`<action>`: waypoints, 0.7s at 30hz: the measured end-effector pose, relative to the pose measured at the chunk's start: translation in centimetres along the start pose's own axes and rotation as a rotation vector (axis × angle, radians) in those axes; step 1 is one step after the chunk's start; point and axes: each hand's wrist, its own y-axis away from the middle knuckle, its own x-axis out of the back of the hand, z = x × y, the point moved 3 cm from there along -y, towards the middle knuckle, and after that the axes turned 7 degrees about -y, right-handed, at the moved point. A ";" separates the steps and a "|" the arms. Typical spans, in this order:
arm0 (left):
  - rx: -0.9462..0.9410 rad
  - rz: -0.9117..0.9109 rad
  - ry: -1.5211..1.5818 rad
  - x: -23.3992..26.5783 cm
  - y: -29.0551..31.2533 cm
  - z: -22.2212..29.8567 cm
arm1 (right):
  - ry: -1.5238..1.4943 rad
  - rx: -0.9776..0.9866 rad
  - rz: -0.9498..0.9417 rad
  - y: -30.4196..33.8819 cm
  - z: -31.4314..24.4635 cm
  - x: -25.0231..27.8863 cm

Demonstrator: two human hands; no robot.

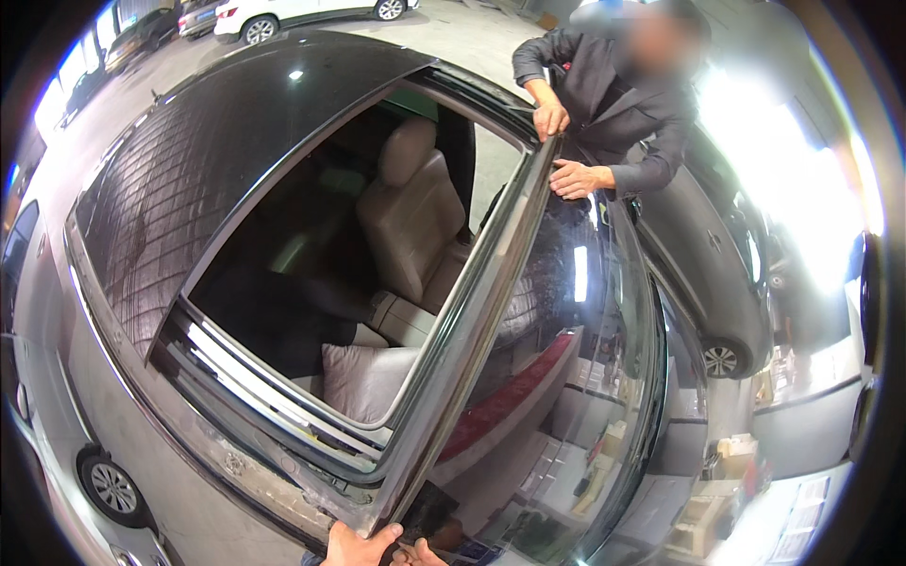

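Note:
A dark car roof [264, 123] with a wide open sunroof [195, 278] fills the middle. Along its front edge, next to the windshield [557, 415], runs a long dark trim strip [472, 377]. My left hand [357, 545] is closed at the near end of this strip, thumb laid over it. Just right of it, my right hand [418, 555] has its fingers bent together by the windshield's corner; whatever they hold is hidden. Both hands are cut off by the lower edge. Across the car, another person's two hands [578, 179] rest on the strip's far end.
The other person [613, 104] stands at the car's far side. Through the sunroof show a beige seat [411, 222] and a pale cushion [368, 382]. A grey car [694, 245] is parked at the right, a white car [311, 11] at the back, a silver car [57, 453] at the left.

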 end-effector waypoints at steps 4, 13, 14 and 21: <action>0.017 0.018 -0.014 0.4 -0.2 1.1 | 0.061 0.020 0.022 0.6 0.8 -3.1; 0.165 0.019 -0.253 0.4 0.9 3.2 | 0.042 -0.038 -0.060 1.5 0.5 -4.2; 0.142 0.042 -0.286 0.3 1.0 3.4 | 0.126 -0.045 -0.051 1.9 0.4 -4.5; -0.074 0.030 -0.610 0.3 0.9 1.0 | 0.379 -0.070 -0.222 4.9 -1.4 -6.3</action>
